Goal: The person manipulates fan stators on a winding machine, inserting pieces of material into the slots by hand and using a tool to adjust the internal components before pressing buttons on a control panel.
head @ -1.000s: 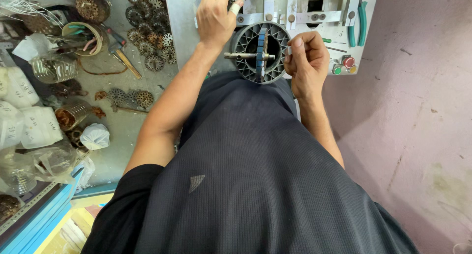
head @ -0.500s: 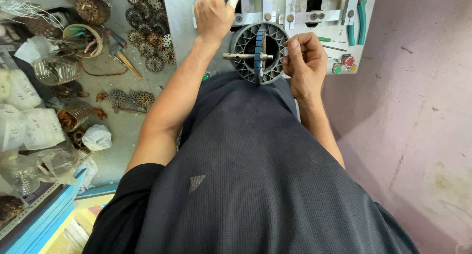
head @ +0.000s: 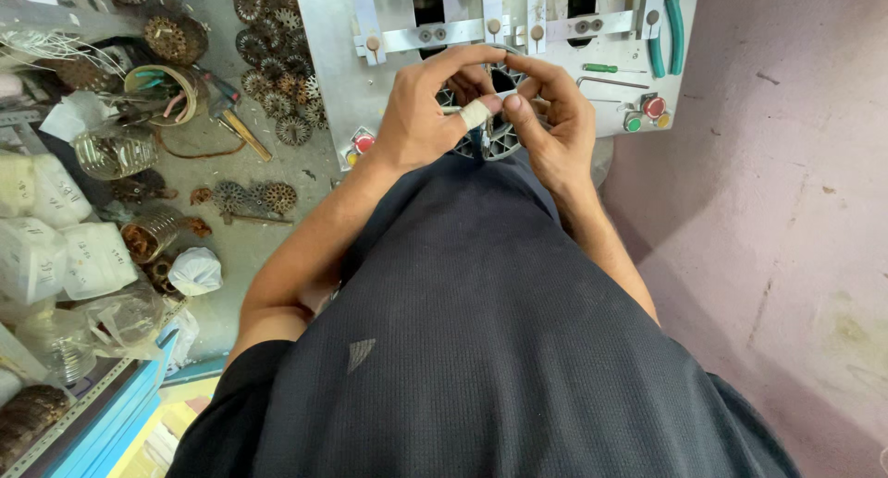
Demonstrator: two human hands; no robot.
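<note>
Round slotted core (head: 499, 137) sits mounted on the metal machine plate (head: 333, 62), directly beneath and just beyond our hands, mostly hidden by them. Both hands meet above it, equally near. Our left hand (head: 421, 117), one finger taped, and right hand (head: 555, 117) pinch fingertips together around something too small to tell. Green pliers (head: 675, 24) lie far right.
</note>
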